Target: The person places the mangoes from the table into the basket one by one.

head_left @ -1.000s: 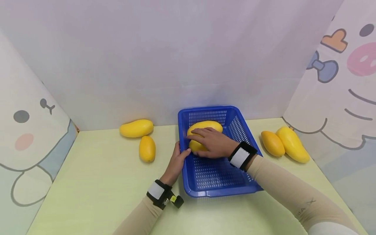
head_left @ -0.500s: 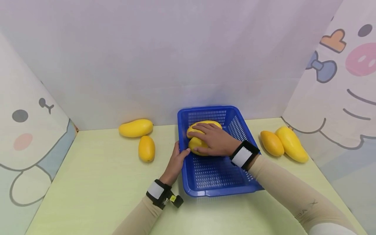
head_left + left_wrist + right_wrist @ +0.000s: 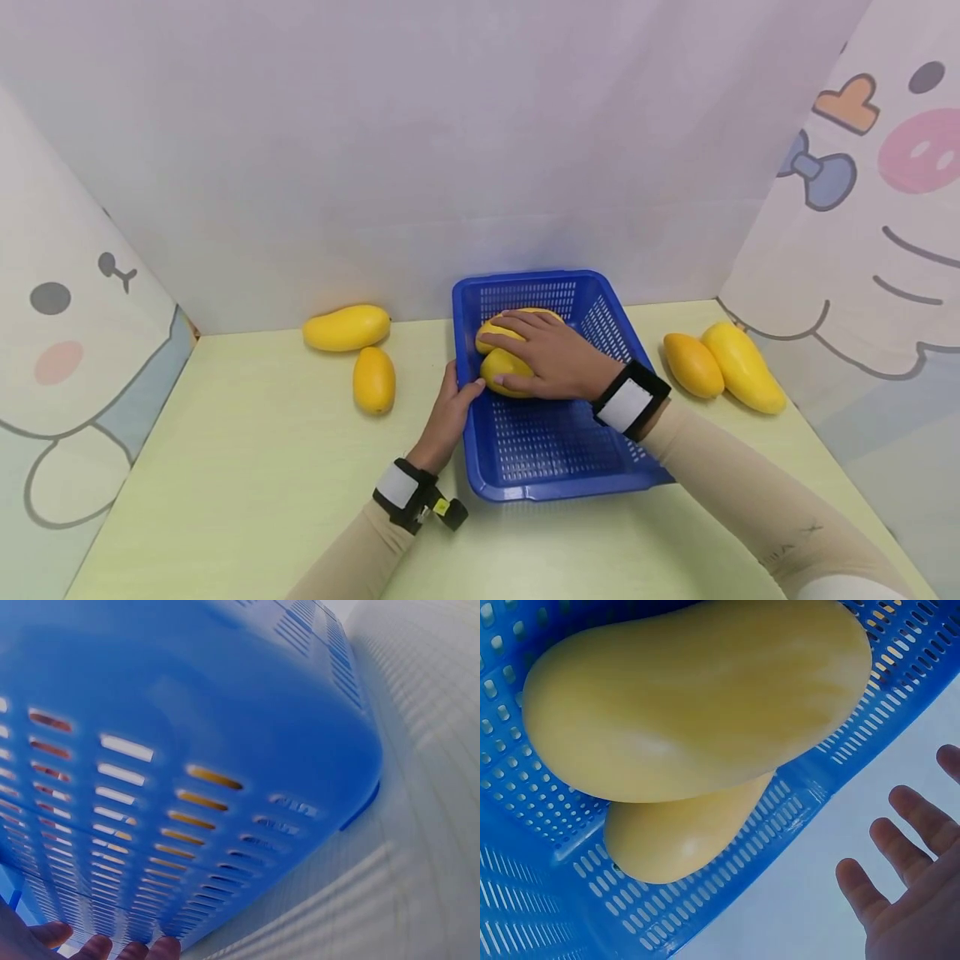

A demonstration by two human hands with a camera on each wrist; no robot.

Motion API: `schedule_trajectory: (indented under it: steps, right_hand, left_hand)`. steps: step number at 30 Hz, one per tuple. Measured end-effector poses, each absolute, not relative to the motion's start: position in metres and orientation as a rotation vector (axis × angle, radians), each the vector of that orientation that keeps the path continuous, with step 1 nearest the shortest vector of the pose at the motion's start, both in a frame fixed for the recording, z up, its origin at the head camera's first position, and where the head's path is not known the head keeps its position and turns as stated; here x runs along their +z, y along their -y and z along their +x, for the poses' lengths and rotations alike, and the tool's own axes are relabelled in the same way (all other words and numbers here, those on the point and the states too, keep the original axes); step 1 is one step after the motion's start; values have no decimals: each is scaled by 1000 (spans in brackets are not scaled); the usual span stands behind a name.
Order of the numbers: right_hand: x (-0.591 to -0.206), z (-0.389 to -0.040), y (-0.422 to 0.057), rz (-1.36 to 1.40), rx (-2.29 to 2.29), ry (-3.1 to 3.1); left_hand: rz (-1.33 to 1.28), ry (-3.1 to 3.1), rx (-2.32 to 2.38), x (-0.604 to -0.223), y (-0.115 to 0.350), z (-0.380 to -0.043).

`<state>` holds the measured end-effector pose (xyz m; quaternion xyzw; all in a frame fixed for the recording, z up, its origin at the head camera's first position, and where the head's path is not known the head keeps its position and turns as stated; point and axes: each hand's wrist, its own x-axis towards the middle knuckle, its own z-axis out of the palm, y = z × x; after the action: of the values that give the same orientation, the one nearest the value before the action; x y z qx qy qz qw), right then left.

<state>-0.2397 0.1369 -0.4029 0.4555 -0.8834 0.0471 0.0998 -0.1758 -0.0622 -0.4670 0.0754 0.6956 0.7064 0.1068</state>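
Observation:
Two yellow mangoes lie side by side in the back left part of a blue plastic basket [image 3: 558,492]. The nearer mango [image 3: 504,372] and the farther mango [image 3: 487,337] are partly covered by my right hand [image 3: 558,358] in the head view. That hand spreads its fingers over them; in the right wrist view its fingers [image 3: 907,855] are apart from the larger mango [image 3: 705,697] and the smaller mango [image 3: 686,836]. My left hand [image 3: 446,421] grips the basket's left rim, thumb on top; several fingertips [image 3: 94,946] show along the slotted outer wall.
Left of the basket lie a longer mango [image 3: 347,327] and a shorter mango [image 3: 374,381]. To the right, an orange-yellow mango [image 3: 693,365] touches a larger yellow mango [image 3: 744,368]. A pale wall cloth [image 3: 465,167] rises directly behind the basket on the light yellow-green table [image 3: 247,467].
My right hand has shifted slightly, its fingers moving back and uncovering more of the nearer mango; its wrist has moved a little right. The left hand keeps its place on the rim.

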Motion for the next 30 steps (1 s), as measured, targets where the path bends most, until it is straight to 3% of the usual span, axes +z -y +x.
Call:
schedule_trajectory:
  steps: [30]
  right_hand:
    - [-377, -215, -149, 1286, 119, 2533]
  left_hand:
    - [187, -2049, 2066, -466, 62, -176]
